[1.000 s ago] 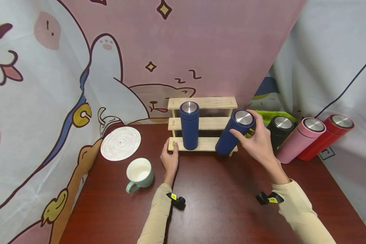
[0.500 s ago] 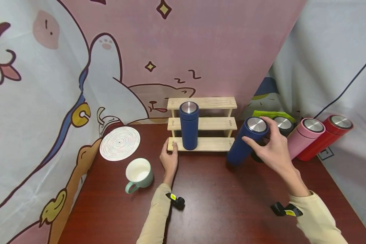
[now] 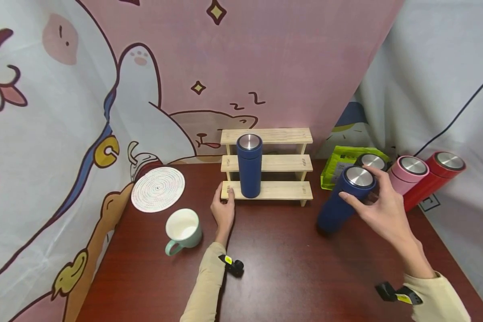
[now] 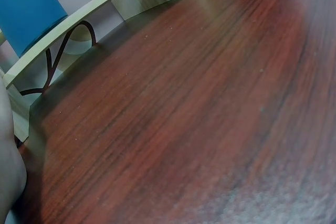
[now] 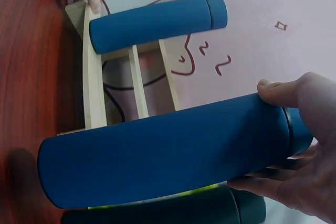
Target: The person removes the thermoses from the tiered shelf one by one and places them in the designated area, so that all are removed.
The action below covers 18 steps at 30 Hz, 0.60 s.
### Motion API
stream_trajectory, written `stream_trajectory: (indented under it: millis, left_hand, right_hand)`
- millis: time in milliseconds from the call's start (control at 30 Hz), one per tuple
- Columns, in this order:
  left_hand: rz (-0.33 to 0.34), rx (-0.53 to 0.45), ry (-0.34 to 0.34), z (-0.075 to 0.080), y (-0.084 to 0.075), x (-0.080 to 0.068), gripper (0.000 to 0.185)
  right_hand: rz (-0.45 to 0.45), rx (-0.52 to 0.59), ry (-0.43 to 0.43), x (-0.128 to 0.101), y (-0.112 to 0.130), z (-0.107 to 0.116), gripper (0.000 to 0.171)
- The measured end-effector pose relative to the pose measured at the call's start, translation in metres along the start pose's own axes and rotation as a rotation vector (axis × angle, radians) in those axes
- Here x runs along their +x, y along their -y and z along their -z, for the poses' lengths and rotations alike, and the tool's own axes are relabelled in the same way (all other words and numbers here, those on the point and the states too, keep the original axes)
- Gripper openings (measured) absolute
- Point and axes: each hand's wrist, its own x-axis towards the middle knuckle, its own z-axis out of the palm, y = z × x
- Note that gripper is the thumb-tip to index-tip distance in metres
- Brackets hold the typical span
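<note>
My right hand [image 3: 386,212] grips a blue thermos flask [image 5: 157,156] near its steel-topped lid, thumb on one side and fingers on the other. In the head view this flask tilts, its base toward the lower left, to the right of the wooden shelf. A second blue flask [image 3: 250,172] stands upright on the lowest step of the three-tier wooden shelf [image 3: 285,190]. My left hand [image 3: 223,210] holds the left end of that step, thumb on top. In the left wrist view only a part of that hand [image 4: 9,166] shows at the left edge.
A black flask [image 3: 371,162], a pink flask [image 3: 410,172] and a red flask [image 3: 438,179] stand at the right. Behind them leans a lime-green packet [image 3: 338,165]. At the left are a mint-green mug [image 3: 184,229] and a round woven mat [image 3: 158,189] on the dark wood table [image 3: 281,268].
My right hand has moved right and toward me, carrying the blue thermos flask from the shelf's lowest step past its right end. The left hand and the other flask have stayed put.
</note>
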Motion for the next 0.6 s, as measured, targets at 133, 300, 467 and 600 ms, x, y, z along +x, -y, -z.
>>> stream_trajectory:
  millis: [133, 300, 467, 600]
  left_hand:
    - [0.004, -0.007, 0.004, 0.0, 0.0, 0.0, 0.046]
    - [0.017, -0.008, 0.016, 0.0, 0.001, 0.0, 0.046]
    - [0.005, -0.008, 0.011, 0.0, 0.0, 0.0, 0.046]
    - [-0.002, -0.009, 0.003, 0.0, 0.0, 0.0, 0.046]
  right_hand:
    - [-0.036, 0.022, -0.008, -0.006, -0.009, 0.008, 0.089]
    - [-0.061, -0.009, -0.049, -0.018, -0.024, 0.016, 0.087]
    - [-0.097, -0.054, -0.094, -0.026, -0.036, 0.024, 0.087]
    - [-0.151, -0.073, -0.103, -0.03, -0.044, 0.032, 0.089]
